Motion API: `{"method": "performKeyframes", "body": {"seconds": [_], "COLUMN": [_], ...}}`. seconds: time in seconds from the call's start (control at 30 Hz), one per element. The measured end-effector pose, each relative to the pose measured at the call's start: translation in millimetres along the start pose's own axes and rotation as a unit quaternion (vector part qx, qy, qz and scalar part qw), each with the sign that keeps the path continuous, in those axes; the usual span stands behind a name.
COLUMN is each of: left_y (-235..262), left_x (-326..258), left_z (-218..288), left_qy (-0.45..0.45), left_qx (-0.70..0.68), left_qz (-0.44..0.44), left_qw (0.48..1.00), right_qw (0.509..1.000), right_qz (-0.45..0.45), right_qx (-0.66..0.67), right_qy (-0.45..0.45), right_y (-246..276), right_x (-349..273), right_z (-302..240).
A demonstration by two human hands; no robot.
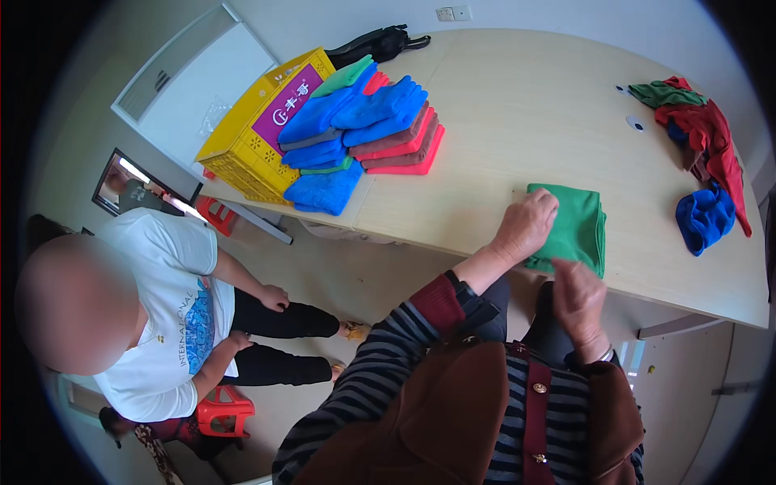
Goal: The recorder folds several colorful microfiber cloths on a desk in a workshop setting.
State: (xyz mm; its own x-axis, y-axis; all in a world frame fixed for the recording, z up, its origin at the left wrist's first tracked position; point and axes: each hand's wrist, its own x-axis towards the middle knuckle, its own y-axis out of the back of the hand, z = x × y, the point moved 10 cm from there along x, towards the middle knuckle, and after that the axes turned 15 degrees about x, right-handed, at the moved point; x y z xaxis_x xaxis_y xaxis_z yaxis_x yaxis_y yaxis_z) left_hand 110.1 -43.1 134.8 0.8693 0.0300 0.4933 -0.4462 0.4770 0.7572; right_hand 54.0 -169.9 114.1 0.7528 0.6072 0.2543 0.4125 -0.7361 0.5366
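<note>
"Folded green cloth towel [575, 222]: where is it?"

"Three o'clock in view, on the pale wood-topped table [501, 97], by its edge."

"And the hands?"

"The left hand [525, 228] is at the towel's nine o'clock side, fingers curled; whether they grip, I cannot tell. The right hand [579, 301] is blurred at six o'clock; its finger state I cannot tell."

"Ten o'clock from the towel?"

"Stacks of folded, multicoloured cloths [380, 117]."
</note>
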Motion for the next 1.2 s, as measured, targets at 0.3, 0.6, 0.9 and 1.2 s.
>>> {"method": "performKeyframes", "body": {"seconds": [0.3, 0.6, 0.9, 1.2], "left_y": [-52, -56, -70, -75], "left_x": [-33, -41, -11, -21], "left_z": [-6, -26, -44, -65], "left_qy": [-0.044, -0.005, -0.029, 0.048], "left_qx": [0.205, 0.2, 0.21, 0.216], "left_qz": [-0.13, -0.21, -0.147, -0.102], "left_qw": [0.969, 0.957, 0.966, 0.97], "right_qw": [0.964, 0.968, 0.973, 0.977], "right_qz": [0.074, 0.053, -0.037, -0.04], "right_qx": [-0.243, -0.239, -0.227, -0.186], "right_qy": [0.078, -0.06, 0.031, 0.093], "right_y": [10, 1, -24, -32], "right_x": [92, 83, 120, 128], "right_z": [66, 89, 100, 94]}}
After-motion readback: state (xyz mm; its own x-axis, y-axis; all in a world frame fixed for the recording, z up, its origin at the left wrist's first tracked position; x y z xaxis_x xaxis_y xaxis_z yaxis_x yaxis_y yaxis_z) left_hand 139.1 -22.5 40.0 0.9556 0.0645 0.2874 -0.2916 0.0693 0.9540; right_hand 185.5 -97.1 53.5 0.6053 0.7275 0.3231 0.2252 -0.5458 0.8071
